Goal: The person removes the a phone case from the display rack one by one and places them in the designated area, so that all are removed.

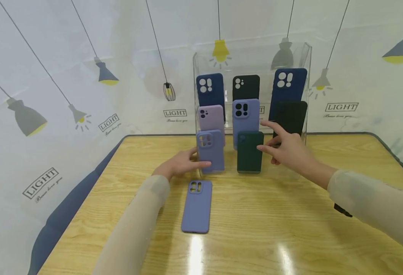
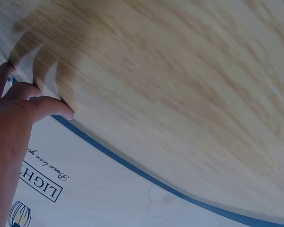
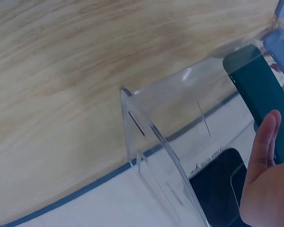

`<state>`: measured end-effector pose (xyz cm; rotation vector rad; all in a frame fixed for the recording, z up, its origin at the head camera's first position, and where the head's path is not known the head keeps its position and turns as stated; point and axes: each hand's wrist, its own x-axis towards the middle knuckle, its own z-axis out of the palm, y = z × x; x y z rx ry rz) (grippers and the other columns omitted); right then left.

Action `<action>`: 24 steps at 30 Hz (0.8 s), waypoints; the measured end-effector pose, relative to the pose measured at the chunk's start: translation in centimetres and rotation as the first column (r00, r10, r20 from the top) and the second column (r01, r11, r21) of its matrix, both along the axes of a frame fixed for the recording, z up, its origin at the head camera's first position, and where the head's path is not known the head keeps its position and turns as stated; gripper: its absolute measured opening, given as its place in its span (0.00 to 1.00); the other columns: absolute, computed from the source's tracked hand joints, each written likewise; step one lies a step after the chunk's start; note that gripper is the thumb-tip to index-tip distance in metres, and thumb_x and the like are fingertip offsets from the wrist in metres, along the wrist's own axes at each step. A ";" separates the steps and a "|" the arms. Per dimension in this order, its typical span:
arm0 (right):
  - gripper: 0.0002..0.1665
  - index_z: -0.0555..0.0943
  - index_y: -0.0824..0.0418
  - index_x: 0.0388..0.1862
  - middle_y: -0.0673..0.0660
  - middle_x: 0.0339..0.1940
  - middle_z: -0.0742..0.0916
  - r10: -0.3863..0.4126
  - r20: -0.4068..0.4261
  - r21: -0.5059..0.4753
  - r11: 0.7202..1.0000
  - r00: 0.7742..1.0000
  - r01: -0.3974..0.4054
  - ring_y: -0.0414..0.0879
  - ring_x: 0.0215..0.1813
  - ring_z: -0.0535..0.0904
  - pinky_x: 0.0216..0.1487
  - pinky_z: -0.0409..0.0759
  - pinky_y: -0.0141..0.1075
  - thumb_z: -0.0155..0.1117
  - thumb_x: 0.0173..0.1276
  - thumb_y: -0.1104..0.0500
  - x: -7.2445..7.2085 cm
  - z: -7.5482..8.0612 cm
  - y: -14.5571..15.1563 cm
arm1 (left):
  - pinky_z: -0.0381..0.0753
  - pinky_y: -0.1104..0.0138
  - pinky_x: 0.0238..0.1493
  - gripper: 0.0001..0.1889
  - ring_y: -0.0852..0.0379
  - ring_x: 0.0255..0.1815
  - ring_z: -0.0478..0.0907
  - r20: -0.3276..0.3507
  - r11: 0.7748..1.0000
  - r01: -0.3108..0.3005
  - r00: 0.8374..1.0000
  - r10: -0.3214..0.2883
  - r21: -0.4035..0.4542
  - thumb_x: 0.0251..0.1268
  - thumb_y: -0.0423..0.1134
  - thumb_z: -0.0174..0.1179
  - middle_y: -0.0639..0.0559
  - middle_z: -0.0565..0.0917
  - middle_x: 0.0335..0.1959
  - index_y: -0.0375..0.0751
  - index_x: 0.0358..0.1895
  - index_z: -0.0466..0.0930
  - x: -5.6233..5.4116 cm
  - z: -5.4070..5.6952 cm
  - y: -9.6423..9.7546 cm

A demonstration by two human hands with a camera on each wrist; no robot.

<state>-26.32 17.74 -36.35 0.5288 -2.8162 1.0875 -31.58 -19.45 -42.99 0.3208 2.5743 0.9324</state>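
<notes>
A clear display stand (image 1: 309,57) holds several phone cases in stepped rows. My left hand (image 1: 182,162) grips its lower left side, thumb across the front by a lavender phone case (image 1: 212,156). In the left wrist view, left fingers (image 2: 52,105) bend at the stand's edge. My right hand (image 1: 292,151) is at a dark green phone case (image 1: 250,156) in the front row; its thumb touches the case's right edge. The right index finger extends above it, near another lavender case (image 1: 246,124). In the right wrist view, straight fingers lie against the green case (image 3: 255,85).
A lavender-blue phone case (image 1: 196,210) lies flat on the wooden table (image 1: 256,217) in front of the stand. Behind stand navy cases (image 1: 211,95) and black ones (image 1: 292,118). A dark object (image 1: 343,210) shows partly under the right sleeve. A lamp-patterned cloth (image 1: 136,114) hangs behind.
</notes>
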 end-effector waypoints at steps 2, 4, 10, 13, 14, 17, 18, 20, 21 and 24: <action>0.46 0.60 0.46 0.87 0.65 0.46 0.94 0.005 0.025 0.002 1.000 1.000 -0.005 0.45 0.23 0.88 0.28 0.85 0.37 0.71 0.77 0.51 0.0 -0.4 -0.1 | 0.64 0.42 0.84 0.60 0.40 0.85 0.63 0.000 1.000 0.001 1.000 -0.001 0.001 0.53 0.83 0.64 0.44 0.67 0.84 0.64 0.87 0.52 0.0 0.0 0.0; 0.45 0.60 0.46 0.86 0.65 0.47 0.94 0.006 0.051 0.011 1.000 0.999 -0.006 0.44 0.23 0.88 0.29 0.85 0.37 0.71 0.77 0.51 0.1 -0.8 -0.2 | 0.63 0.42 0.84 0.60 0.40 0.86 0.62 0.003 1.000 0.002 1.000 -0.002 0.007 0.52 0.83 0.64 0.44 0.67 0.84 0.64 0.87 0.52 0.0 -0.1 -0.1; 0.43 0.61 0.49 0.85 0.69 0.49 0.93 0.002 0.056 0.018 1.000 0.998 -0.003 0.48 0.23 0.89 0.29 0.85 0.36 0.70 0.77 0.53 0.2 -1.7 -0.4 | 0.63 0.43 0.84 0.60 0.41 0.85 0.63 0.002 1.000 0.010 1.000 -0.010 0.017 0.53 0.83 0.65 0.44 0.68 0.84 0.64 0.87 0.52 -0.1 -0.5 0.0; 0.44 0.60 0.49 0.85 0.69 0.48 0.93 0.009 0.046 0.004 1.000 0.999 -0.009 0.51 0.23 0.89 0.26 0.83 0.36 0.70 0.77 0.55 0.1 -2.0 -0.5 | 0.64 0.43 0.84 0.60 0.40 0.85 0.64 0.001 1.000 0.012 1.000 -0.012 0.016 0.54 0.82 0.65 0.43 0.69 0.83 0.63 0.87 0.52 0.0 -0.4 0.0; 0.44 0.60 0.48 0.85 0.68 0.48 0.93 0.011 0.044 0.002 1.000 0.999 -0.011 0.51 0.23 0.89 0.25 0.83 0.36 0.70 0.77 0.55 0.1 -2.1 -0.6 | 0.63 0.43 0.84 0.60 0.40 0.85 0.64 0.004 1.000 0.011 1.000 -0.011 0.017 0.54 0.82 0.65 0.43 0.68 0.84 0.63 0.88 0.51 0.0 -0.3 0.1; 0.45 0.58 0.47 0.86 0.69 0.48 0.93 0.020 0.045 -0.017 1.000 0.999 -0.019 0.53 0.21 0.87 0.23 0.82 0.37 0.69 0.78 0.57 0.0 -2.5 -0.7 | 0.63 0.42 0.84 0.61 0.40 0.86 0.63 0.013 1.000 0.007 1.000 -0.007 0.020 0.53 0.82 0.65 0.43 0.67 0.84 0.64 0.88 0.51 0.0 -0.1 0.1; 0.45 0.57 0.47 0.86 0.69 0.48 0.93 0.020 0.044 -0.019 1.000 0.999 -0.019 0.53 0.20 0.87 0.22 0.82 0.38 0.69 0.78 0.57 0.0 -2.7 -0.7 | 0.63 0.42 0.85 0.61 0.40 0.86 0.62 0.015 1.000 0.007 1.000 -0.007 0.020 0.53 0.83 0.65 0.44 0.67 0.84 0.64 0.88 0.51 0.0 0.0 0.1; 0.45 0.57 0.46 0.86 0.70 0.49 0.93 0.021 0.032 -0.022 1.000 0.999 -0.021 0.52 0.17 0.84 0.21 0.82 0.39 0.68 0.78 0.58 0.0 -2.9 -0.7 | 0.62 0.42 0.85 0.61 0.40 0.86 0.62 0.021 1.000 0.005 1.000 -0.006 0.025 0.52 0.83 0.65 0.44 0.67 0.84 0.64 0.88 0.51 0.0 0.0 0.0; 0.44 0.58 0.47 0.85 0.70 0.49 0.93 0.022 0.021 -0.023 1.000 1.000 -0.022 0.52 0.16 0.83 0.21 0.81 0.39 0.68 0.79 0.59 -0.1 -3.0 -0.8 | 0.62 0.42 0.85 0.61 0.40 0.86 0.62 0.022 1.000 0.004 1.000 -0.005 0.028 0.52 0.83 0.65 0.44 0.67 0.84 0.64 0.88 0.51 0.1 0.0 0.0; 0.43 0.58 0.48 0.85 0.70 0.48 0.93 0.023 -0.012 -0.013 1.000 1.000 -0.023 0.47 0.15 0.81 0.19 0.79 0.39 0.68 0.78 0.60 -0.2 -3.0 -0.9 | 0.63 0.42 0.84 0.61 0.40 0.86 0.63 0.016 1.000 0.002 1.000 -0.003 0.026 0.53 0.83 0.65 0.43 0.67 0.84 0.64 0.88 0.51 0.1 0.1 -0.1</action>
